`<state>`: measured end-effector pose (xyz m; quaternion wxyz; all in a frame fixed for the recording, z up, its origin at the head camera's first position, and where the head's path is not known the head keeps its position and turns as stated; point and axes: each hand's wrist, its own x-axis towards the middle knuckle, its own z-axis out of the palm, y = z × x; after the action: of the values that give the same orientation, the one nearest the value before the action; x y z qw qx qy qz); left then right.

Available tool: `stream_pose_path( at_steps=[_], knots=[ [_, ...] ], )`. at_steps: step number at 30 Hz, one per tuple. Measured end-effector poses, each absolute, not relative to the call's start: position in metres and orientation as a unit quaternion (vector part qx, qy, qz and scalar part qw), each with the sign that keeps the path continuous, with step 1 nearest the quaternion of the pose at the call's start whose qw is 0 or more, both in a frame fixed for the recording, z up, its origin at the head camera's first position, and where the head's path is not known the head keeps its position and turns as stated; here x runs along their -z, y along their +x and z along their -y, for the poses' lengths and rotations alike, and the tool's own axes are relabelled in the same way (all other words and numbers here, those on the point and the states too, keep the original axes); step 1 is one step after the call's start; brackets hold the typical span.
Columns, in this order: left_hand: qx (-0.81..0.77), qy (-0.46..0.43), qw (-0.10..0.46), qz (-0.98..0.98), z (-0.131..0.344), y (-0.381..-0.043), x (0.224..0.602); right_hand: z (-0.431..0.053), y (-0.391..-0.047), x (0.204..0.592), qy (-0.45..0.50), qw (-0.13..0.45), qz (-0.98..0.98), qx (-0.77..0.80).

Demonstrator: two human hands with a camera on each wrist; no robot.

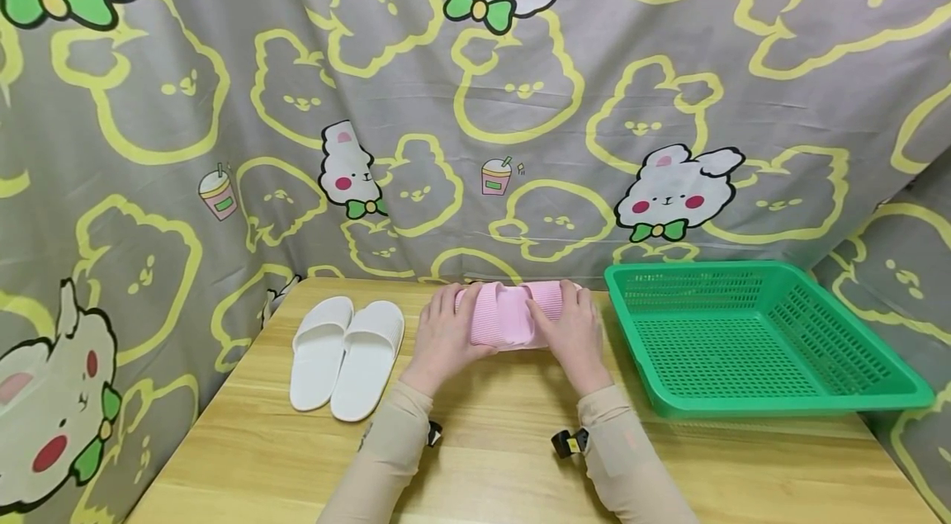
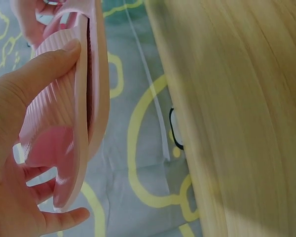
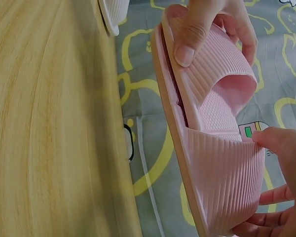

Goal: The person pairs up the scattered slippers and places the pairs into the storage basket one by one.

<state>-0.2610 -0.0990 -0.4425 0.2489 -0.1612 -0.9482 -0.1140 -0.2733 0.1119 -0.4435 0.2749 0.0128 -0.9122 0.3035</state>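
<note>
Pink slippers (image 1: 511, 314) are held by left hand (image 1: 446, 336) and right hand (image 1: 575, 336) near the far edge of the worktop (image 1: 494, 470); judged light and pliable, best gripped across ribbed straps (image 3: 222, 175) and soles (image 2: 81, 108) together.

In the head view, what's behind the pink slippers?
The patterned curtain shows behind the pink slippers, which the left hand and right hand hold; the part of the table they cover is hidden.
</note>
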Motion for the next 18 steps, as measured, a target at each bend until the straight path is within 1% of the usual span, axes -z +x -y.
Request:
stream_pose_path(
  at_steps=[5, 18],
  knots=[
    [0.118, -0.167, 0.263, 0.943, 0.0986, -0.2607, 0.4437, -0.1108, -0.2722, 0.4424, 0.011, 0.265, 0.913, -0.309],
    [0.126, -0.165, 0.255, 0.944, 0.0968, -0.2600, 0.4434, -0.1107, -0.2711, 0.4408, 0.008, 0.251, 0.917, -0.311]
  ],
)
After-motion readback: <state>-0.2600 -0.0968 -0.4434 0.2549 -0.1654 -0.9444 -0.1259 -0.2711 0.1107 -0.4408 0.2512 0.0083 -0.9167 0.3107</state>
